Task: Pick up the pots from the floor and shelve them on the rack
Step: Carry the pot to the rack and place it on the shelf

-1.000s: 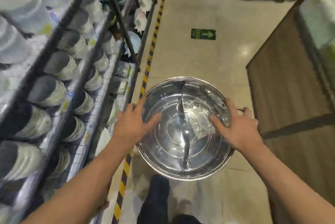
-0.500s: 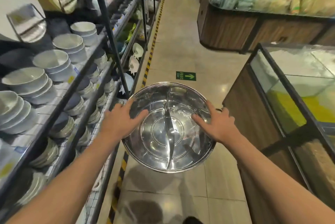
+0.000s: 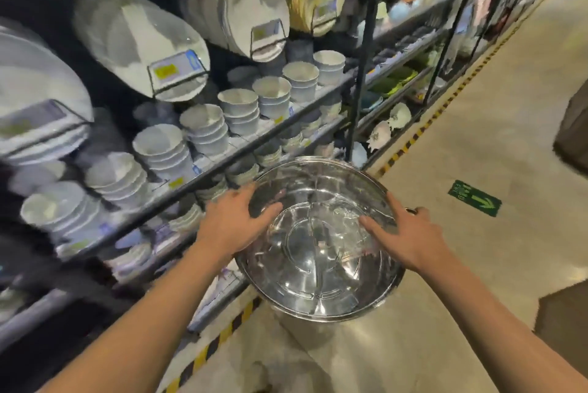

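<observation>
A person is standing in a shop aisle, holding a shiny steel pot (image 3: 321, 240) up off the floor (image 3: 477, 144) between both hands. The left hand (image 3: 234, 222) is gripping the pot's left rim, thumb lying inside the bowl and the fingers wrapping over the edge out of sight. The right hand (image 3: 405, 235) is gripping the right rim the same way, thumb stretching inward, one finger curling round a small side handle (image 3: 410, 210). The pot is sitting level, its open mouth facing up, a divider running across its middle. It is hanging just beside the rack (image 3: 362, 52), near the shelves of stacked bowls (image 3: 206, 130), above the yellow-and-black floor stripe (image 3: 219, 338).
</observation>
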`<state>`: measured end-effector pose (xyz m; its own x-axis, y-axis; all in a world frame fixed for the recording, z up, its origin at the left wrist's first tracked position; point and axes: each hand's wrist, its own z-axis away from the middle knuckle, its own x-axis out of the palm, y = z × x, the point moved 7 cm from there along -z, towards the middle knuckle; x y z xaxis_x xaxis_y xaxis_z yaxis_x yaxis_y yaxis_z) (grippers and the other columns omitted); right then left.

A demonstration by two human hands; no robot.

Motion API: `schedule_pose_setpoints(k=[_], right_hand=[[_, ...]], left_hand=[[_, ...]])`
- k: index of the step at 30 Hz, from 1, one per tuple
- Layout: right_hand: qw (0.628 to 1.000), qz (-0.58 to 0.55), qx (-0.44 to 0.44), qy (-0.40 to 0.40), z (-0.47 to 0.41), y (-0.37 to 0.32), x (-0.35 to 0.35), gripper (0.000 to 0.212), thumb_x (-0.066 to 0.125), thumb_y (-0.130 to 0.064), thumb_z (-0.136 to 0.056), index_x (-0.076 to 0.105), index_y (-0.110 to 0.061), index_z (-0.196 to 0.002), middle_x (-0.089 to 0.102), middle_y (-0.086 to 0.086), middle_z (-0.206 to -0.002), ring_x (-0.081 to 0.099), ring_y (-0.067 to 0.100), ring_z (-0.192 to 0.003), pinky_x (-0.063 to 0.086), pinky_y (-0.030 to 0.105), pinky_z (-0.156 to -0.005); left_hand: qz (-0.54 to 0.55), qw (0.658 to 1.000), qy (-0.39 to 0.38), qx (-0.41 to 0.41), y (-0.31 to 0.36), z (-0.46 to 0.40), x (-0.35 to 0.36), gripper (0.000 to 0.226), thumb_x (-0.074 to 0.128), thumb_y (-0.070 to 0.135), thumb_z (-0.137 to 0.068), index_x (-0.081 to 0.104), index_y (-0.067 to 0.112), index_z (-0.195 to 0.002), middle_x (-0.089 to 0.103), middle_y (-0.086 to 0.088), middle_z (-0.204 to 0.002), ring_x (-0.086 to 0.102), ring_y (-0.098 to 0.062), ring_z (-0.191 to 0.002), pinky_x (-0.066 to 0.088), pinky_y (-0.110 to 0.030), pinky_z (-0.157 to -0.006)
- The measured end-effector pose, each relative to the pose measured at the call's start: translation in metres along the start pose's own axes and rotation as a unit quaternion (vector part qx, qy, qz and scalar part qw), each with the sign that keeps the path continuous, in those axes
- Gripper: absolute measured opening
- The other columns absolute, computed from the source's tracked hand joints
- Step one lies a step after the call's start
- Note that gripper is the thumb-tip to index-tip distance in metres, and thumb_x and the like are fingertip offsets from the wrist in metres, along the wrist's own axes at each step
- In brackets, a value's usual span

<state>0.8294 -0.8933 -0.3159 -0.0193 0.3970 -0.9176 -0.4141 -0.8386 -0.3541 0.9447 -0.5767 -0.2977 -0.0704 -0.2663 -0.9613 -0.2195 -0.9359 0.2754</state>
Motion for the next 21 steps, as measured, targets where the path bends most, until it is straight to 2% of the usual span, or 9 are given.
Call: schedule_pose_setpoints(k=[3, 6, 8, 11, 15, 18, 21], right_hand=[[0.996, 0.003, -0.08, -0.035, -0.003, -0.055, 0.016, 0.114, 0.018, -0.103, -0.063, 0.013, -0.042, -0.159, 0.045, 0.031, -0.141, 0.037, 0.047, -0.135, 0.036, 0.056, -0.108], [0.984, 0.012, -0.161, -0.076, 0.004, -0.127, 0.044, 0.114, 0.021, -0.105, -0.062, 0.013, -0.044, -0.158, 0.037, 0.03, -0.151, 0.036, 0.046, -0.139, 0.033, 0.056, -0.112], [0.972, 0.017, -0.209, -0.109, 0.018, -0.177, 0.065, 0.114, 0.023, -0.105, -0.06, 0.012, -0.046, -0.157, 0.033, 0.031, -0.153, 0.036, 0.048, -0.139, 0.033, 0.057, -0.113], [0.947, 0.018, -0.277, -0.162, 0.053, -0.251, 0.097, 0.116, 0.025, -0.106, -0.058, 0.008, -0.048, -0.157, 0.023, 0.029, -0.159, 0.023, 0.05, -0.145, 0.027, 0.059, -0.114], [0.913, 0.028, -0.349, -0.209, 0.113, -0.338, 0.138, 0.121, 0.022, -0.109, -0.051, 0.005, -0.052, -0.156, 0.02, 0.026, -0.16, 0.022, 0.049, -0.146, 0.029, 0.058, -0.112], [0.894, 0.038, -0.382, -0.233, 0.163, -0.391, 0.168, 0.124, 0.023, -0.11, -0.046, 0.007, -0.054, -0.155, 0.015, 0.023, -0.162, 0.021, 0.051, -0.145, 0.029, 0.061, -0.111], [0.864, 0.05, -0.438, -0.243, 0.214, -0.443, 0.2, 0.126, 0.019, -0.111, -0.046, 0.009, -0.051, -0.156, 0.024, 0.023, -0.161, 0.018, 0.046, -0.148, 0.029, 0.06, -0.114]], left_hand=[[-0.008, 0.995, 0.03, -0.099, -0.053, 0.053, -0.024, 0.105, 0.017, 0.1, -0.068, 0.039, 0.037, -0.149, 0.062, -0.011, -0.13, 0.057, -0.036, -0.122, 0.049, -0.05, -0.097], [0.004, 0.98, 0.057, -0.191, -0.113, 0.117, -0.051, 0.105, 0.017, 0.101, -0.065, 0.041, 0.038, -0.145, 0.064, -0.008, -0.117, 0.058, -0.038, -0.113, 0.047, -0.054, -0.096], [0.014, 0.963, 0.065, -0.26, -0.153, 0.165, -0.065, 0.105, 0.018, 0.102, -0.065, 0.036, 0.04, -0.148, 0.059, -0.01, -0.129, 0.052, -0.042, -0.12, 0.042, -0.056, -0.1], [0.023, 0.933, 0.082, -0.35, -0.208, 0.242, -0.084, 0.1, 0.024, 0.101, -0.066, 0.028, 0.046, -0.15, 0.052, -0.007, -0.143, 0.044, -0.044, -0.13, 0.04, -0.058, -0.103], [0.029, 0.894, 0.116, -0.431, -0.266, 0.335, -0.107, 0.103, 0.022, 0.102, -0.064, 0.029, 0.045, -0.15, 0.052, -0.01, -0.139, 0.048, -0.045, -0.125, 0.045, -0.056, -0.1], [0.008, 0.875, 0.147, -0.462, -0.301, 0.4, -0.121, 0.102, 0.021, 0.101, -0.065, 0.031, 0.044, -0.149, 0.058, -0.012, -0.132, 0.055, -0.039, -0.119, 0.046, -0.054, -0.098], [0.016, 0.846, 0.157, -0.509, -0.338, 0.465, -0.124, 0.104, 0.019, 0.102, -0.064, 0.032, 0.043, -0.149, 0.059, -0.011, -0.13, 0.057, -0.04, -0.118, 0.047, -0.055, -0.097]])
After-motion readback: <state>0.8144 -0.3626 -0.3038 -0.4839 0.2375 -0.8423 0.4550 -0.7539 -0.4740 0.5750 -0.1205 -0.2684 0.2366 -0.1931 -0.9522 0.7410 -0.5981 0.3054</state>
